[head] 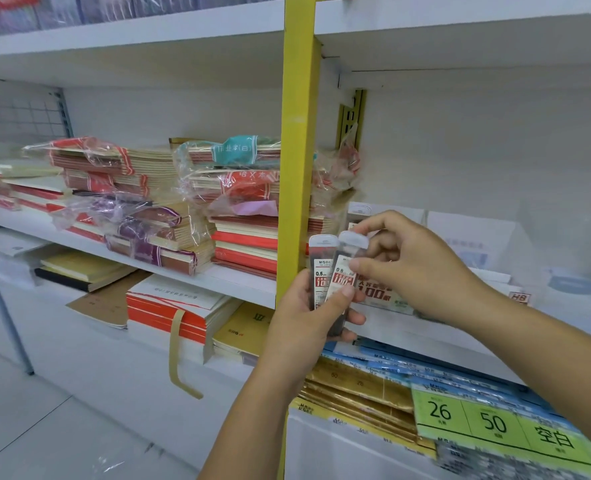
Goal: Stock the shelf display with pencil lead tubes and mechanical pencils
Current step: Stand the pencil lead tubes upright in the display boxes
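Lead tubes [323,271] at centre: dark, w/ white caps & red-and-white labels. Post [297,150] at 12 o'clock: bright yellow. Shelf [238,278]: white. Notebooks [245,244] at 9 o'clock: red & cream stacks, some purple-striped, one teal wrapper. Tag [495,424] at 5 o'clock: lime green, black nos. Gold packs [356,386] at 6 o'clock; blue packs [443,372] just above.

A slim clear plastic pencil lead tube [322,271] with a pale grey cap, dark leads inside and a red-and-white label printed "0.5" stands nearly upright. A second tube [343,271] of the same kind touches it on the right, with its cap tilted to the right. The left hand [308,317] grips both by their lower halves, thumb across the labels. The right hand [415,268] pinches the second tube near its cap.
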Demonstrator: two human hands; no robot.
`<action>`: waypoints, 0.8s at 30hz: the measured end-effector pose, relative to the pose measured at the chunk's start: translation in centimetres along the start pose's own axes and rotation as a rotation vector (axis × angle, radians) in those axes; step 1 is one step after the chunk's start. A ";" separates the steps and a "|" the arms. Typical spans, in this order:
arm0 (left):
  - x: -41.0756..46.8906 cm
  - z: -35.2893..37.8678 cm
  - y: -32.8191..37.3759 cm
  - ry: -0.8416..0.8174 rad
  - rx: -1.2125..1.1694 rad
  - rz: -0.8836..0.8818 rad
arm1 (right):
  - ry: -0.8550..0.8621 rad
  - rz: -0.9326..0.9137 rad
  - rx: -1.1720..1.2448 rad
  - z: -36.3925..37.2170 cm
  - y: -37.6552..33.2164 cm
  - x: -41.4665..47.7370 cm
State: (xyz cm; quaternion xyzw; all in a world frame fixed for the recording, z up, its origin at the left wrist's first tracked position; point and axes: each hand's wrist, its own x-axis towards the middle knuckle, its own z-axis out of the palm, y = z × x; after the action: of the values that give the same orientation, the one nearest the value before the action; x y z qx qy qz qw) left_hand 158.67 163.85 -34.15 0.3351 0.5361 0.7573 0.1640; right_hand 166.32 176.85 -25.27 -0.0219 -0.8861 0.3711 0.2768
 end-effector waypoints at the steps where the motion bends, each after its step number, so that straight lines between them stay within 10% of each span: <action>1: 0.0 0.0 0.0 0.011 -0.003 -0.012 | 0.049 0.020 0.061 -0.4 0.0 0.1; 7: 0.3 -0.5 -0.3 0.125 -0.008 -0.053 | 0.374 -0.141 -0.059 -4.2 -0.2 3.2; 24: 0.3 -2.3 -0.4 0.141 0.052 -0.020 | 0.126 -0.091 -0.730 -1.8 4.6 8.5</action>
State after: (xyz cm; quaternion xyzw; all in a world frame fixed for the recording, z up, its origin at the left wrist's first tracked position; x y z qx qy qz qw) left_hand 156.86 162.62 -34.91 0.2798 0.5690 0.7631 0.1248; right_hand 159.28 183.46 -23.28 -0.1025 -0.9413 0.0159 0.3211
